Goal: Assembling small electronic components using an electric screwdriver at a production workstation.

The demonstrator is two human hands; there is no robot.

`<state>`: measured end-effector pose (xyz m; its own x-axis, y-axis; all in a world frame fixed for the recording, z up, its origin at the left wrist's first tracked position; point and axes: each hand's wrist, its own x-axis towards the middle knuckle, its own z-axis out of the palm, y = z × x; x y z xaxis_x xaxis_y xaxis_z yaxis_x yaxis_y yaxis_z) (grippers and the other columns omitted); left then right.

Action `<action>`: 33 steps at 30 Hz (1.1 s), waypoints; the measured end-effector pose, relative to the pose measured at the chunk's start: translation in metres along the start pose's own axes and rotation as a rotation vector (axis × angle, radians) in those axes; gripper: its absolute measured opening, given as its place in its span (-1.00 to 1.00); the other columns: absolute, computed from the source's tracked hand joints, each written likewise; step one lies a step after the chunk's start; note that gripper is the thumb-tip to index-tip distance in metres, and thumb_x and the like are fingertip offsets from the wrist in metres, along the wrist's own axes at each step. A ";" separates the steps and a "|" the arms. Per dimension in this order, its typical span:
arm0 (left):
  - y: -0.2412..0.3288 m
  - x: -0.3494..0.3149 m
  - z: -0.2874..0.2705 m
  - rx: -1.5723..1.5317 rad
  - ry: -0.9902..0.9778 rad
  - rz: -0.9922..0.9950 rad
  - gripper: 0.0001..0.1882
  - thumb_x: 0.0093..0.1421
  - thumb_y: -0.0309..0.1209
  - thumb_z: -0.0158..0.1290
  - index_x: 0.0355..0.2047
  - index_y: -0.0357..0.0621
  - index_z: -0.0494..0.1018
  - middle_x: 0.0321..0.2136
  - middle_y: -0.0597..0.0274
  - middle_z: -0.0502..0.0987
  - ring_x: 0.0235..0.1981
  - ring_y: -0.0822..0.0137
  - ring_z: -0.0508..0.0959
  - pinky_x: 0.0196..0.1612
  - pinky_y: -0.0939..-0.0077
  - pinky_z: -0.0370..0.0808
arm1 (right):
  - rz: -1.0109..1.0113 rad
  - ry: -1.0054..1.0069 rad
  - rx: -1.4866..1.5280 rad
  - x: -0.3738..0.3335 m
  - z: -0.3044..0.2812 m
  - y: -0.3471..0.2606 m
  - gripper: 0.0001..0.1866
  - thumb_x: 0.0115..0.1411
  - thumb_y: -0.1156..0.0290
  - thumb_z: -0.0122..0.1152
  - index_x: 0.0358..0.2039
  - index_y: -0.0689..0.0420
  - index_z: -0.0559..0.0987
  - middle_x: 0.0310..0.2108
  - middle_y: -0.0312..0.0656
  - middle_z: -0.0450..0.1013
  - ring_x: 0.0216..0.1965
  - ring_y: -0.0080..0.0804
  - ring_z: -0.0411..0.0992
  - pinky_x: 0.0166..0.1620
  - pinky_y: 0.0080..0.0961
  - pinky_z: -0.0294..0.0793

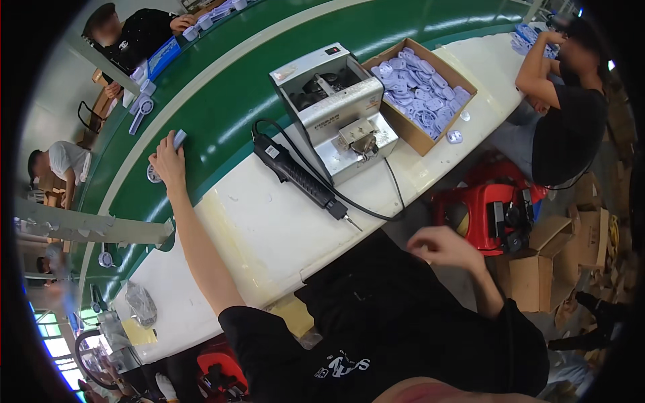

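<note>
A lavender part [179, 139], smooth and blunt-ended, is over the green belt [222, 144], left of the silver machine [329, 111]. The left hand [168, 161] has its grip closed on the part, one end poking out. The right hand [447, 247] is off the desk [248, 232], right of the machine and nearer the wearer, fingers curled; whether its grip holds anything, I cannot tell. A black screwdriver [295, 176] lies left of the machine; a box [404, 131] of lavender pieces [423, 87] stands right of it.

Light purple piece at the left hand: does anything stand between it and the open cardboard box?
Yes. Directly between the light purple piece at the left hand and the open cardboard box, the silver machine stands on the white table, right beside the box.
</note>
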<state>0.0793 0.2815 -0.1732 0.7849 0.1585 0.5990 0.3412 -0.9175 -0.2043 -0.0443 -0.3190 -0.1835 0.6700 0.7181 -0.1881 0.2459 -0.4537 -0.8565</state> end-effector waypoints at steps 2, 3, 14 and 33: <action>0.006 -0.004 -0.005 -0.024 -0.043 0.025 -0.52 -0.01 -0.38 0.11 -0.02 0.04 0.35 -0.17 0.25 0.42 -0.14 0.25 0.42 -0.07 0.27 0.24 | 0.035 0.290 -0.260 -0.016 -0.030 0.013 -0.78 0.03 0.44 0.14 -0.27 0.19 0.49 -0.34 -0.10 0.44 -0.29 -0.27 0.44 -0.22 -0.47 0.42; 0.007 -0.005 -0.010 -0.029 -0.061 0.037 -0.51 -0.01 -0.38 0.11 0.00 0.05 0.33 -0.14 0.23 0.41 -0.11 0.24 0.41 -0.06 0.28 0.24 | -0.050 0.479 -0.456 -0.015 -0.042 0.017 -0.77 0.01 0.48 0.15 -0.27 0.20 0.49 -0.32 -0.10 0.44 -0.26 -0.26 0.44 -0.20 -0.47 0.41; 0.030 -0.012 -0.017 -0.204 0.026 0.079 -0.50 -0.01 -0.46 0.07 0.00 -0.04 0.30 -0.13 0.17 0.41 -0.10 0.13 0.40 -0.07 0.26 0.26 | -0.435 0.867 -0.498 0.145 -0.162 -0.009 -0.72 0.06 0.39 0.15 -0.20 0.20 0.52 -0.19 -0.09 0.46 -0.18 -0.18 0.44 -0.09 -0.44 0.37; 0.090 0.000 -0.121 -1.156 0.158 -0.242 -0.63 0.14 -0.40 0.03 -0.05 -0.16 0.26 -0.38 0.12 0.45 -0.41 0.36 0.47 -0.34 0.52 0.40 | -0.318 0.975 0.206 0.154 -0.164 -0.001 -0.75 0.09 0.48 0.19 -0.20 0.24 0.55 -0.29 -0.22 0.51 -0.28 -0.56 0.46 -0.17 -0.66 0.40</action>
<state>0.0476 0.1542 -0.0975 0.6640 0.4008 0.6312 -0.2605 -0.6673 0.6977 0.1739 -0.2945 -0.1326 0.8924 0.0099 0.4511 0.4471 -0.1541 -0.8811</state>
